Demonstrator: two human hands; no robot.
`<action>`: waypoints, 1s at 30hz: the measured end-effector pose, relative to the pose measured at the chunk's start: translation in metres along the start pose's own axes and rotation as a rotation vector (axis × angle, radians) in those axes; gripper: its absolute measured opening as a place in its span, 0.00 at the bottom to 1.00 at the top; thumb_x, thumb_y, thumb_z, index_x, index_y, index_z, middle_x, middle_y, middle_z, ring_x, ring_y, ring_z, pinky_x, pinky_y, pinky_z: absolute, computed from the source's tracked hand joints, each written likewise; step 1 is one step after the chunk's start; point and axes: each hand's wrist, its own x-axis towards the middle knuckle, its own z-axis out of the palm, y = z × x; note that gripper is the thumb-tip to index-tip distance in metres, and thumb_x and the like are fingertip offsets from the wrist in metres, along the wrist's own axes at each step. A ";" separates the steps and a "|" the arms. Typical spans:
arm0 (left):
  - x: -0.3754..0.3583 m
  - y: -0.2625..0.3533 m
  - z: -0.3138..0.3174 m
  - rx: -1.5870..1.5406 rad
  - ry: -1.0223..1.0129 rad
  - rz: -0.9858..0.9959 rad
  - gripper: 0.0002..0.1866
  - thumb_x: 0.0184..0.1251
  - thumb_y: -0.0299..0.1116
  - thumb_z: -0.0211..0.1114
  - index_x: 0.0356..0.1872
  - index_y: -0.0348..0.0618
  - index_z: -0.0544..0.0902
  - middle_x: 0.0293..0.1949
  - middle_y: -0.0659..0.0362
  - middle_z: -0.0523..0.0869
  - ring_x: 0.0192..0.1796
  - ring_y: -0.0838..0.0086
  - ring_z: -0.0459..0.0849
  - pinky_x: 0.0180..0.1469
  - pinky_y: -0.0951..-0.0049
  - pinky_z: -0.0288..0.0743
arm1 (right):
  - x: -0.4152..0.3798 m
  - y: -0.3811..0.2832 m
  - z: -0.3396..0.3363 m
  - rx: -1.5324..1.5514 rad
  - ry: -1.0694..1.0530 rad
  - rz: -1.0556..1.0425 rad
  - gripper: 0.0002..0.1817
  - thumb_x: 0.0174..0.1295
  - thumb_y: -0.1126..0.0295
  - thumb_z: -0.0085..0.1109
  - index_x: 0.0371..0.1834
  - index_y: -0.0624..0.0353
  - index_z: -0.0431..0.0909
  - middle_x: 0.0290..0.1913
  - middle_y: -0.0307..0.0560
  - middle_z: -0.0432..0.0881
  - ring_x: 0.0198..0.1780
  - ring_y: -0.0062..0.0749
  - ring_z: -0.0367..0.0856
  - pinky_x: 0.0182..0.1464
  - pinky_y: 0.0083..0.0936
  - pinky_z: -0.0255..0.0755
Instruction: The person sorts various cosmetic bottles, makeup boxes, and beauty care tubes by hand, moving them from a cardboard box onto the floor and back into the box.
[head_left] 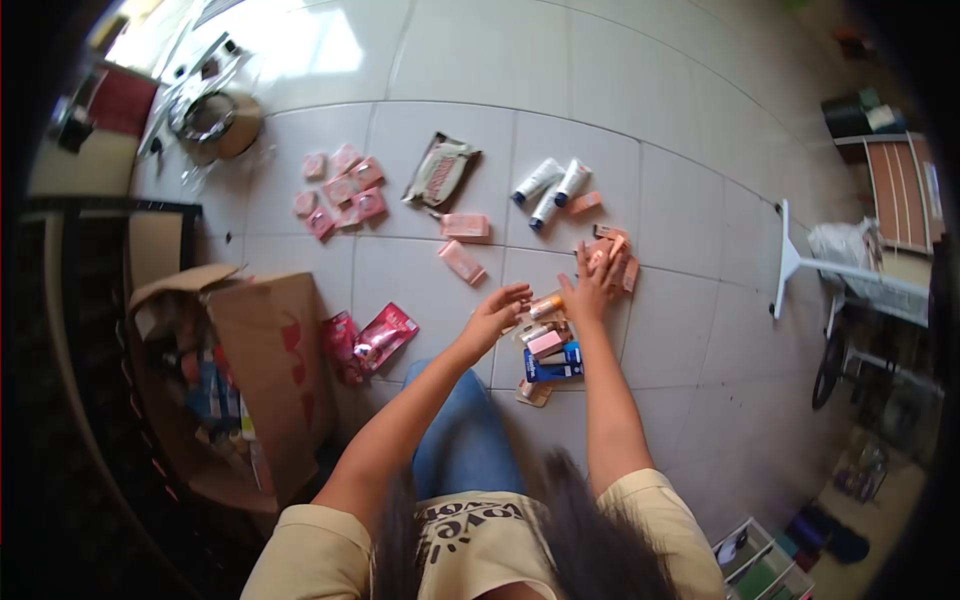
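Observation:
My left hand (497,310) hovers with fingers spread at the left edge of a small pile of cosmetics (548,345) on the tiled floor, and holds nothing. An orange tube (547,305) lies between my two hands. My right hand (592,285) stretches forward, its fingers lying flat on a cluster of small peach boxes (612,240); I see no closed grip. A blue box (555,366) and a pink box (545,343) sit in the pile just in front of my knee in blue jeans (460,440).
An open cardboard box (265,350) holding products stands at the left, with red packets (385,335) beside it. Farther out lie small pink boxes (340,190), a brown pouch (440,170), three white tubes (550,182) and two pink boxes (465,226). A white stand (790,262) is at the right.

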 end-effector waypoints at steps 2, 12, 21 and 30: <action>-0.073 0.027 -0.012 0.072 0.061 0.075 0.24 0.73 0.38 0.56 0.68 0.46 0.68 0.64 0.58 0.75 0.63 0.70 0.75 0.63 0.68 0.68 | 0.007 0.012 0.016 -0.063 -0.003 0.041 0.42 0.58 0.46 0.62 0.75 0.17 0.49 0.79 0.50 0.38 0.78 0.58 0.36 0.63 0.73 0.54; -0.385 0.150 -0.085 1.165 1.124 0.393 0.21 0.67 0.29 0.59 0.61 0.42 0.73 0.54 0.50 0.79 0.58 0.61 0.78 0.60 0.64 0.70 | 0.065 -0.199 -0.160 0.684 0.256 -0.455 0.28 0.60 0.70 0.59 0.65 0.59 0.67 0.71 0.63 0.58 0.71 0.60 0.58 0.71 0.44 0.56; -0.455 0.106 -0.131 1.342 1.359 0.225 0.34 0.58 0.32 0.68 0.67 0.45 0.66 0.59 0.47 0.75 0.66 0.52 0.70 0.67 0.51 0.61 | -0.040 -0.532 -0.284 0.338 0.153 -1.683 0.19 0.57 0.74 0.54 0.53 0.48 0.79 0.54 0.43 0.77 0.53 0.39 0.78 0.51 0.33 0.75; -0.460 0.125 -0.170 1.160 1.311 0.416 0.32 0.62 0.41 0.66 0.66 0.45 0.67 0.62 0.43 0.71 0.62 0.49 0.73 0.60 0.54 0.70 | -0.032 -0.524 -0.279 0.279 0.132 -1.545 0.23 0.58 0.75 0.50 0.58 0.46 0.74 0.56 0.46 0.76 0.55 0.43 0.77 0.53 0.34 0.76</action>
